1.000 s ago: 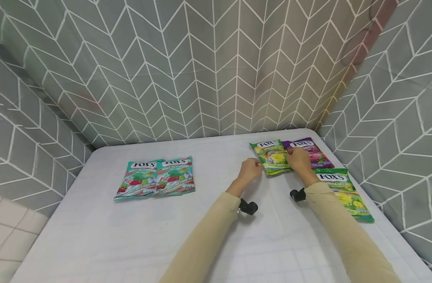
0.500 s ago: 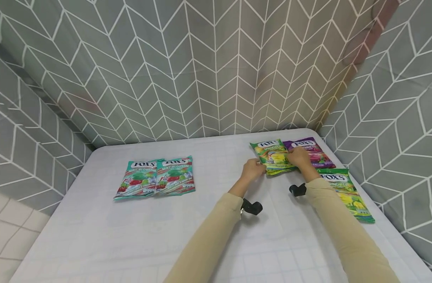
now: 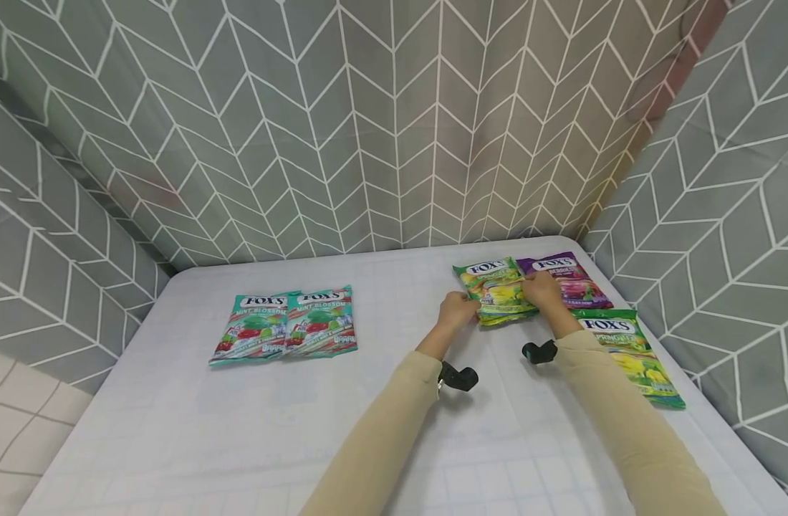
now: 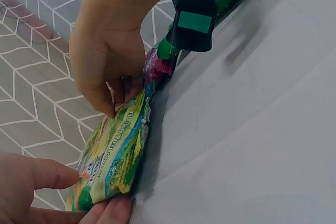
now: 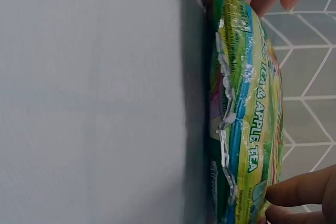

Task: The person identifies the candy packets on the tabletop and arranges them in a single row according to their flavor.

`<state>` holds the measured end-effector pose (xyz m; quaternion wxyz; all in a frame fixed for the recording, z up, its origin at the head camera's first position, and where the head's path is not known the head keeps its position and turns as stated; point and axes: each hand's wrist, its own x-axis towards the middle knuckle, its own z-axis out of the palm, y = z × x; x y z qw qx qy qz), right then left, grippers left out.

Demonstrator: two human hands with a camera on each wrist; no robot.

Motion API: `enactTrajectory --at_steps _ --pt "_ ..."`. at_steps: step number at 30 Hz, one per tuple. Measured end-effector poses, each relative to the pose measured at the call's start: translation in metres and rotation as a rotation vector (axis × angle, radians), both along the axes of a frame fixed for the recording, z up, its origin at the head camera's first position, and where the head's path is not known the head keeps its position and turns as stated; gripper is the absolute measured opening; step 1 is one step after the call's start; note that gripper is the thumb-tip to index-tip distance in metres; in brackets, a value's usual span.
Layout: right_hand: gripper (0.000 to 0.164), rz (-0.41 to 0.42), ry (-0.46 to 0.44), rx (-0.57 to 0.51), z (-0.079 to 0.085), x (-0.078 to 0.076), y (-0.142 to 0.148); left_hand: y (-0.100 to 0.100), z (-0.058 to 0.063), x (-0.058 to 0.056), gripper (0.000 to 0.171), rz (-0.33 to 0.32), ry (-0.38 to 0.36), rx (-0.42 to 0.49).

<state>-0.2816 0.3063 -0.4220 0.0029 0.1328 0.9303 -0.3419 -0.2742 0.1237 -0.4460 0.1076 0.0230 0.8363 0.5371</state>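
Pinching the green bag (image 3: 497, 292), your left hand (image 3: 457, 310) is gripping its lower left edge and your right hand (image 3: 544, 290) its right edge. You are holding it toward the table's (image 3: 226, 430) far right corner, just beside the purple bag (image 3: 579, 284). The other green bag (image 3: 635, 355) is lying nearer you; two mint bags (image 3: 319, 326) are overlapping on the left.

Holding a green-and-yellow FOX'S packet (image 3: 497, 292) label-up by its left and right sides, far right on the counter (image 3: 239, 430).
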Motion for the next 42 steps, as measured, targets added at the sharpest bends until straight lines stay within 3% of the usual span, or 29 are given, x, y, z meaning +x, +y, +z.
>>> enactTrajectory --at_steps 4,12,20,27,33,42 --pt "0.045 0.012 0.027 -0.070 0.004 0.002 -0.012 -0.007 -0.002 0.001 0.034 0.003 -0.007 0.018" --pt "0.048 -0.008 0.024 -0.353 0.013 0.011 -0.033 -0.029 -0.003 0.000 0.047 0.088 -0.015 0.129" --pt "0.053 -0.016 0.025 -0.730 0.025 0.024 -0.051 -0.061 0.017 0.002 0.040 0.077 0.012 0.289" --pt "0.041 0.051 0.098 -0.899 0.038 0.033 -0.073 -0.092 0.034 0.009 0.040 0.087 0.032 0.386" --pt "0.032 0.106 0.142 -1.038 0.050 0.037 -0.090 -0.113 0.045 0.017 0.040 0.094 0.115 0.426" --pt "0.052 0.176 0.137 -1.098 0.055 0.041 -0.115 -0.138 0.049 0.029 0.038 0.189 0.131 0.444"
